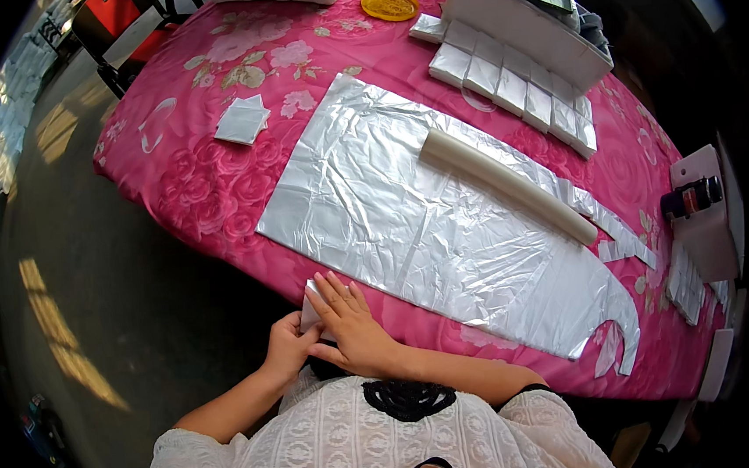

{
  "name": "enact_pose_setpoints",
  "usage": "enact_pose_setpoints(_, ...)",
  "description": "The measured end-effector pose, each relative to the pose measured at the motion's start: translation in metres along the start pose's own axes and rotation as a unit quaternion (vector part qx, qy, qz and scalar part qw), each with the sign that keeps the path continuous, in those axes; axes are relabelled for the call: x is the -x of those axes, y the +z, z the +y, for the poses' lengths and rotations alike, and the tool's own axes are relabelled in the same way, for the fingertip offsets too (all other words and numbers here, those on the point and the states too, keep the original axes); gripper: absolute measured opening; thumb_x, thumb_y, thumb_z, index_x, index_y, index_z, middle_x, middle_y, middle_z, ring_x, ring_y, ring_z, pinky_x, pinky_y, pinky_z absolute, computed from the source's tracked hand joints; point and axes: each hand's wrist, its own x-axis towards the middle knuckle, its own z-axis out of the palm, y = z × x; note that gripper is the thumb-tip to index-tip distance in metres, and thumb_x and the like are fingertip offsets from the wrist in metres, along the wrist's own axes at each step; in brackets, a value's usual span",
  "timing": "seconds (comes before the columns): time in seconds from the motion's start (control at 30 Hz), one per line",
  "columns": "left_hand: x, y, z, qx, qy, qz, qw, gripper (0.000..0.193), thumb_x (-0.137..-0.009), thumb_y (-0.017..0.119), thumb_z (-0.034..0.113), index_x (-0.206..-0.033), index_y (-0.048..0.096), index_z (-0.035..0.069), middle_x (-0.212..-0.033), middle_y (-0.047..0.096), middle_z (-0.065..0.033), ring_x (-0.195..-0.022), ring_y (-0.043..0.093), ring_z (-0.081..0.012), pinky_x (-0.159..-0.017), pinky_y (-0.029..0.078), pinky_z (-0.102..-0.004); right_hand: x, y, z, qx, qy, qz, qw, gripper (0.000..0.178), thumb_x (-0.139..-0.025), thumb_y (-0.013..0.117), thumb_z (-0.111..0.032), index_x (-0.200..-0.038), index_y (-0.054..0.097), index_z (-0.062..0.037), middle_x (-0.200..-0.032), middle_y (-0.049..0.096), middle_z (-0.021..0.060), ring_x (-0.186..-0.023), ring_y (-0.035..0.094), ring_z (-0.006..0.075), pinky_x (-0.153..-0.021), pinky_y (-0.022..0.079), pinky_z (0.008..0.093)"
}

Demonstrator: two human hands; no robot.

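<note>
A small white folded packet (312, 302) lies at the near edge of the table, mostly covered by my hands. My right hand (351, 322) rests flat on top of it, fingers stretched out. Beside it, my left hand (291, 342) has curled fingers pinching the packet's near-left side. Just beyond my hands spreads a stack of thin, shiny whitish plastic sheets (345, 192), wrinkled, with a curved cut-out and narrow straps at the right end. A pale, smooth tube (507, 187) lies lengthwise across the sheets.
A pink flowered cloth (204, 190) covers the table. At left lie small folded packets (242, 121); rows of similar packets (512, 82) line a white foam box (516, 25). A yellow round dish (390, 5) sits at the back. A dark bottle (691, 198) is at right.
</note>
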Motion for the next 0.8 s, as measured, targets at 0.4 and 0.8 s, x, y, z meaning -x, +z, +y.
enact_pose_setpoints(0.4,-0.199,-0.104,0.225,-0.532,0.317,0.155,0.770,0.042,-0.068,0.065,0.012,-0.106,0.051,0.002,-0.086,0.061,-0.0133,-0.080,0.059,-0.0279,-0.073,0.047,-0.0365,0.049,-0.050,0.038,0.087,0.117,0.085,0.986,0.069,-0.079,0.056,-0.038,-0.130,0.031,0.0010,-0.139,0.023,0.0203,-0.130,0.017,0.0376,-0.105,0.017,0.0442)
enact_pose_setpoints(0.8,-0.136,0.021,0.160,-0.580,0.542,-0.050,0.606,0.048,-0.069,0.066,0.010,-0.113,0.049,0.001,-0.121,0.046,-0.0141,-0.113,0.042,-0.0319,-0.097,0.033,-0.0384,0.074,-0.196,0.166,0.411,0.263,0.275,0.829,0.059,-0.079,0.060,-0.035,-0.125,0.042,-0.0026,-0.128,0.041,0.0195,-0.124,0.029,0.0344,-0.102,0.021,0.0431)
